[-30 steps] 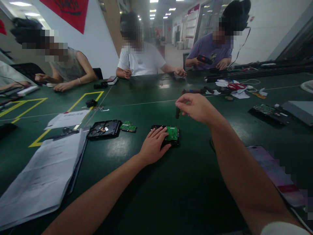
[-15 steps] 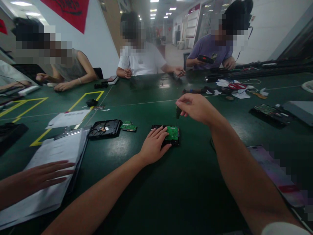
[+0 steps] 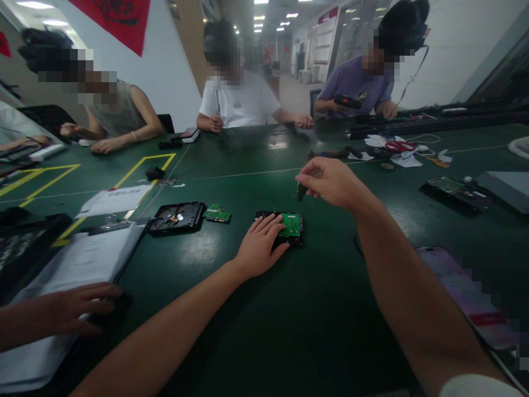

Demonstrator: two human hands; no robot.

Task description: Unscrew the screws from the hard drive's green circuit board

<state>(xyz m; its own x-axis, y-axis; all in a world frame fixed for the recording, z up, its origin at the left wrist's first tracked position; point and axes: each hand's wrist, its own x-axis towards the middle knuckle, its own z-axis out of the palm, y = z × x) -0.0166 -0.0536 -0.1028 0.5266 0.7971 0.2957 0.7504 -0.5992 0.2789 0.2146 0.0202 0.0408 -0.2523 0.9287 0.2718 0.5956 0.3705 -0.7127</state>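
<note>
A hard drive [image 3: 298, 240] lies on the green table with its green circuit board [image 3: 291, 225] facing up. My left hand [image 3: 262, 242] rests flat over the drive's left part, fingers stretched out and covering some of it. Above the drive's far right corner, my right hand [image 3: 326, 182] is closed round the dark handle of a screwdriver [image 3: 302, 191]. Its thin shaft points down at the board's edge; whether the tip touches a screw is too small to tell. Left of my left hand are another hard drive [image 3: 177, 218] and a loose green circuit board [image 3: 216, 213].
At left, another person's hand [image 3: 88, 309] is over a clipboard with papers [image 3: 91, 259], beside a black case [image 3: 28, 248]. A phone [image 3: 458, 286] lies near my right forearm. A further drive [image 3: 454, 193] sits at right. Several people sit across the table.
The other person's hand at left has curled, and the clipboard has shifted left. The black case has come further into view. My hands have barely moved; the screwdriver has turned slightly.
</note>
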